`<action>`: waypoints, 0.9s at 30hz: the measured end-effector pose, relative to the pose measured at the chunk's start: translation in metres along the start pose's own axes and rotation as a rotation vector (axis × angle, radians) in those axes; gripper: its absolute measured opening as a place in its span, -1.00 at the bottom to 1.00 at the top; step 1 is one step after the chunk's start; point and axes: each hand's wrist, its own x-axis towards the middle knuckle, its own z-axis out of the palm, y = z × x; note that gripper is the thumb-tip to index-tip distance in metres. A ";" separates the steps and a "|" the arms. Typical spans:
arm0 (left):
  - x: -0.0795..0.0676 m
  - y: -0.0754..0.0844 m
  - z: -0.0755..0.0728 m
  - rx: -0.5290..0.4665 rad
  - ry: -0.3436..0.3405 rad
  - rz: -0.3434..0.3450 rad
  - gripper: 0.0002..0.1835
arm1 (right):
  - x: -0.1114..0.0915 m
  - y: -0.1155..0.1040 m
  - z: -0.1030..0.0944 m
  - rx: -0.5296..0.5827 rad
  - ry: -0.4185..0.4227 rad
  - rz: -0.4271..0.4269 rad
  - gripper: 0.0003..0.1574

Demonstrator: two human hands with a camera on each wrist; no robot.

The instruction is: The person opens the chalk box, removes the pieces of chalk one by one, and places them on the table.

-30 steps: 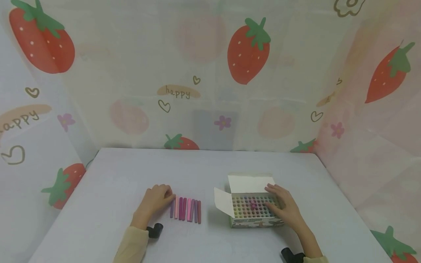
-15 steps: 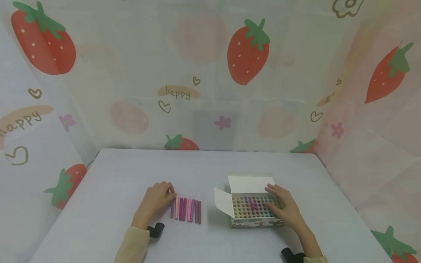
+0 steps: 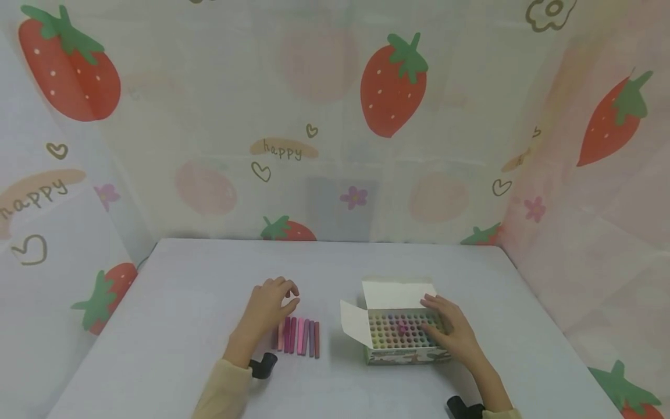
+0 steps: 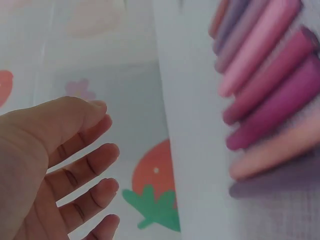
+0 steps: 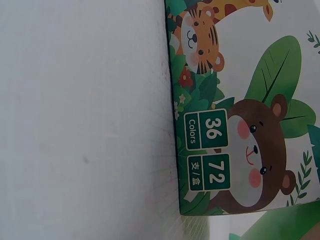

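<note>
My left hand [image 3: 266,309] hovers over the far left end of a row of crayons [image 3: 300,336]. Its fingers are loosely bent, and nothing shows between them in the left wrist view. The several crayons lie side by side on the table, in mauve, peach, magenta, pink and brownish shades. To their right stands an open crayon box [image 3: 403,356], filled with rows of colored ends. One pink crayon [image 3: 402,327] sticks up above the others. My right hand [image 3: 454,327] rests at the box's right side, fingers spread toward the raised lid and thumb over the crayon ends.
A white lid flap [image 3: 399,294] stands up behind the box, and a side flap [image 3: 355,321] leans out to the left. The white table [image 3: 225,259] reaches back to a strawberry-print curtain [image 3: 324,116].
My left hand has lifted from the left end of the crayon row and shifted right and away from me, its fingers spreading. The right hand and box stay put.
</note>
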 end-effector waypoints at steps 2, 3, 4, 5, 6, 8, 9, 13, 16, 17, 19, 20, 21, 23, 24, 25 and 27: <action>0.002 0.007 -0.001 -0.002 0.019 0.027 -0.89 | 0.000 0.000 0.000 -0.002 -0.003 0.007 -0.39; 0.003 0.011 -0.002 -0.006 0.029 0.037 -0.89 | 0.000 0.000 0.000 -0.001 -0.004 0.009 -0.39; 0.003 0.015 -0.003 -0.003 0.040 0.046 -0.89 | 0.000 -0.001 0.000 -0.001 -0.005 0.012 -0.39; 0.004 0.018 -0.004 -0.004 0.051 0.053 -0.88 | 0.000 -0.001 0.000 0.000 -0.006 0.013 -0.40; 0.005 0.022 -0.006 -0.005 0.058 0.057 -0.88 | 0.001 -0.001 0.000 0.000 -0.006 0.014 -0.40; 0.008 0.028 -0.008 -0.004 0.072 0.068 -0.89 | 0.001 -0.001 0.000 -0.006 -0.006 0.015 -0.39; 0.009 0.032 -0.010 -0.010 0.075 0.073 -0.89 | 0.000 -0.001 0.000 -0.009 -0.005 0.013 -0.39; 0.016 0.045 -0.015 -0.036 0.089 0.102 -0.90 | 0.000 0.000 0.000 -0.016 0.000 0.004 -0.39; 0.020 0.056 -0.018 -0.066 0.105 0.124 -0.90 | 0.000 -0.001 0.000 -0.011 0.002 -0.007 -0.38; 0.021 0.059 -0.019 -0.068 0.110 0.131 -0.90 | 0.000 -0.001 0.000 -0.009 0.002 -0.009 -0.38; 0.024 0.067 -0.020 -0.076 0.116 0.146 -0.90 | 0.000 -0.001 0.000 -0.007 0.003 -0.013 -0.38; 0.026 0.071 -0.020 -0.078 0.118 0.154 -0.90 | 0.000 -0.001 0.000 -0.005 0.004 -0.014 -0.38; 0.027 0.075 -0.020 -0.079 0.115 0.160 -0.90 | 0.000 -0.001 -0.001 -0.003 0.004 -0.015 -0.38; 0.029 0.083 -0.020 -0.079 0.108 0.173 -0.91 | 0.000 -0.001 -0.001 0.001 0.005 -0.015 -0.39; 0.030 0.087 -0.019 -0.083 0.103 0.179 -0.90 | 0.000 -0.001 -0.001 0.002 0.006 -0.016 -0.39; 0.030 0.090 -0.019 -0.088 0.097 0.184 -0.90 | 0.000 -0.001 -0.001 0.003 0.006 -0.016 -0.39; 0.032 0.097 -0.017 -0.093 0.081 0.190 -0.90 | 0.000 -0.001 -0.001 0.001 0.007 -0.016 -0.39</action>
